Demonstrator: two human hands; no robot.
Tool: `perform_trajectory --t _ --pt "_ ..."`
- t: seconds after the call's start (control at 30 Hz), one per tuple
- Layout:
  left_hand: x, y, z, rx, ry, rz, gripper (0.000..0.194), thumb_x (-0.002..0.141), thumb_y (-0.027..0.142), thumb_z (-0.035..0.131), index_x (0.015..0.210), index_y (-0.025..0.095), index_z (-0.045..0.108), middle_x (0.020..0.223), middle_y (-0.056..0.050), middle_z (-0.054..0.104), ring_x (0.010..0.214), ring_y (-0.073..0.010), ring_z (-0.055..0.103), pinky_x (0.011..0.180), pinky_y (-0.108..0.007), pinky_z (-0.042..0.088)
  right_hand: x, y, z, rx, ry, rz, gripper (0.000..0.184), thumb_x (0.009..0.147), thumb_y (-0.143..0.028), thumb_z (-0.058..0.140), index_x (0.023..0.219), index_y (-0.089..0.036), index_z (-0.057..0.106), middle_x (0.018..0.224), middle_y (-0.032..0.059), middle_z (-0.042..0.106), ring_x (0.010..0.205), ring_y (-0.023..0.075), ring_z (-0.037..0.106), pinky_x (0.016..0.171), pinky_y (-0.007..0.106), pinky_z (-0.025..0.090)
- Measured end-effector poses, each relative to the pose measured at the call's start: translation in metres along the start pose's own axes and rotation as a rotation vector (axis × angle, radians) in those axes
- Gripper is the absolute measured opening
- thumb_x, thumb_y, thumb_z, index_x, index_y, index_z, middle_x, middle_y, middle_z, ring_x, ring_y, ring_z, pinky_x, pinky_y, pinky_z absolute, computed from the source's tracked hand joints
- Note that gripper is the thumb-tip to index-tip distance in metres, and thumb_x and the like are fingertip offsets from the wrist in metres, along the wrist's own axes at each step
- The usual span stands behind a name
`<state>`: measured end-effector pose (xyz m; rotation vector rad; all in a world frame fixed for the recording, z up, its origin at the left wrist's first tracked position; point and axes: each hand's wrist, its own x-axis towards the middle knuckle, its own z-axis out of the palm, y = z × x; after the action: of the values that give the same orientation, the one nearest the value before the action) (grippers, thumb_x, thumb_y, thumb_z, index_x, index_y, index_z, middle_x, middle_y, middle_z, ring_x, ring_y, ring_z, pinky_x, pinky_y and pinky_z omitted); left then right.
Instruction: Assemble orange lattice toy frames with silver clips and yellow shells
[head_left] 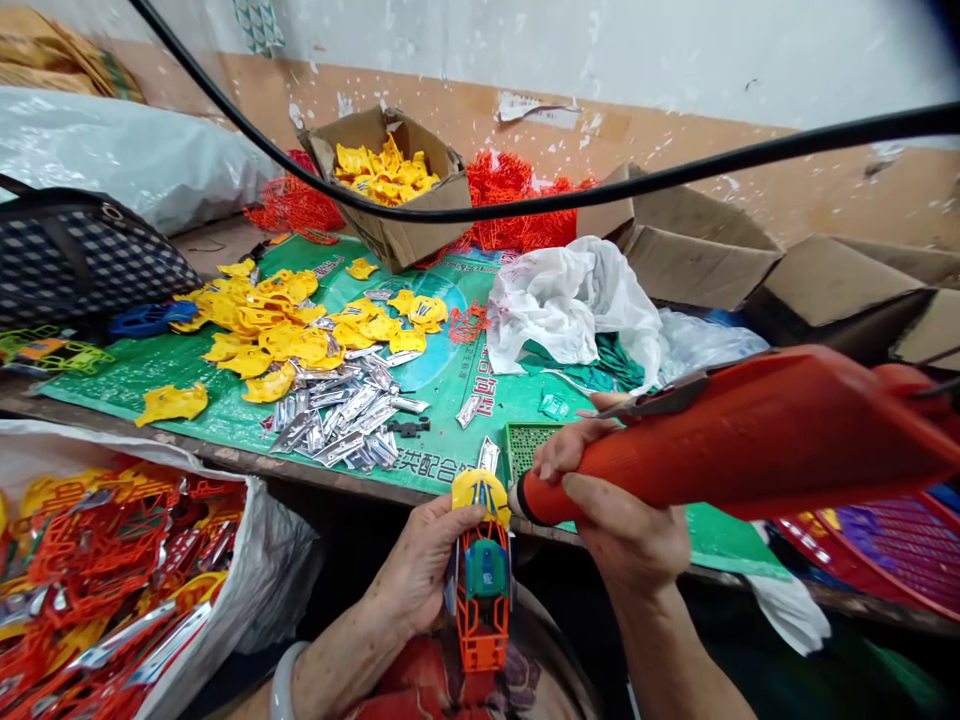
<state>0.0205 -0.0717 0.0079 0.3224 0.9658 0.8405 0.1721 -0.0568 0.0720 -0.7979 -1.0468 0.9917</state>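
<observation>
My left hand (416, 570) is closed around a toy car body (481, 635) with an orange frame, a green middle piece and a yellow front panel (480, 490). The thumb presses on the yellow panel. In my right hand (626, 525) is a large red electric screwdriver (720, 440), lying nearly level with its nose pointing left. That nose is at the right edge of the yellow panel; whether its tip touches a screw cannot be seen. Just behind, on the table, stands a small green perforated basket (525, 445).
Yellow panels (270, 320) and silver strips (349, 415) are heaped on the green table sheet (442, 400). A carton (390, 235) of yellow parts stands behind. A white sack (277, 545) of car parts is at left. A black cable (510, 210) crosses overhead.
</observation>
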Motion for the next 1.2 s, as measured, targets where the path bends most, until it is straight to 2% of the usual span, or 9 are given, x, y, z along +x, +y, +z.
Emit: perform_trajectory --t 0.3,0.4,0.5,0.63,0.8,1.0,1.2 --pt "-0.002 0.003 0.000 0.027 0.056 -0.013 0.029 0.058 0.025 0.086 0.078 0.009 0.073 0.063 -0.005 0.072 0.048 -0.0110 0.059 0.048 -0.020 0.048 -0.003 0.011 -0.003 -0.065 -0.004 0.010 0.024 0.069 -0.022 0.070 0.091 -0.028 0.061 0.071 -0.0042 0.057 0.065 0.0171 0.058 0.071 0.039 0.053" --pt "-0.003 0.006 -0.002 0.030 0.021 -0.018 0.027 0.061 0.024 0.085 0.080 0.009 0.073 0.066 -0.005 0.073 0.050 -0.0120 0.061 0.049 -0.021 0.049 -0.002 0.004 0.000 -0.047 -0.001 0.012 0.024 0.068 -0.021 0.069 0.090 -0.027 0.061 0.071 -0.0042 0.058 0.065 0.0169 0.059 0.069 0.039 0.054" --pt "-0.002 0.009 -0.006 0.037 -0.068 -0.020 0.027 0.066 0.024 0.082 0.087 0.009 0.074 0.074 -0.008 0.075 0.057 -0.0136 0.065 0.055 -0.022 0.052 0.006 -0.010 0.004 0.065 0.014 -0.022 0.031 0.066 -0.014 0.068 0.093 -0.028 0.061 0.070 -0.0059 0.060 0.061 0.0143 0.059 0.066 0.036 0.053" --pt "0.000 0.010 -0.011 0.091 -0.116 -0.038 0.021 0.072 0.023 0.078 0.086 0.007 0.075 0.074 -0.009 0.076 0.058 -0.0140 0.066 0.057 -0.022 0.053 0.024 -0.018 0.001 0.072 0.156 -0.110 0.038 0.062 -0.009 0.067 0.096 -0.026 0.062 0.067 -0.0067 0.061 0.057 0.0133 0.059 0.061 0.033 0.051" --pt "0.004 0.008 -0.011 0.163 -0.117 -0.014 0.019 0.076 0.023 0.075 0.087 0.008 0.076 0.073 -0.009 0.076 0.055 -0.0122 0.065 0.055 -0.020 0.052 0.038 -0.001 -0.011 -0.025 0.254 -0.112 0.041 0.057 -0.014 0.072 0.095 -0.023 0.060 0.063 -0.0063 0.061 0.053 0.0145 0.057 0.057 0.034 0.049" --pt "0.004 0.009 -0.011 0.185 -0.120 -0.008 0.020 0.074 0.025 0.076 0.085 0.009 0.076 0.071 -0.007 0.075 0.052 -0.0113 0.063 0.051 -0.018 0.050 0.037 0.011 -0.019 -0.108 0.272 -0.109 0.029 0.057 -0.015 0.075 0.080 -0.021 0.058 0.064 -0.0053 0.062 0.053 0.0143 0.057 0.059 0.035 0.050" --pt "0.001 0.009 -0.007 0.183 -0.123 -0.021 0.021 0.071 0.026 0.079 0.082 0.009 0.076 0.068 -0.007 0.074 0.051 -0.0113 0.062 0.050 -0.018 0.049 0.038 0.013 -0.020 -0.130 0.280 -0.093 0.026 0.057 -0.016 0.074 0.077 -0.021 0.057 0.062 -0.0054 0.062 0.054 0.0144 0.057 0.058 0.034 0.049"
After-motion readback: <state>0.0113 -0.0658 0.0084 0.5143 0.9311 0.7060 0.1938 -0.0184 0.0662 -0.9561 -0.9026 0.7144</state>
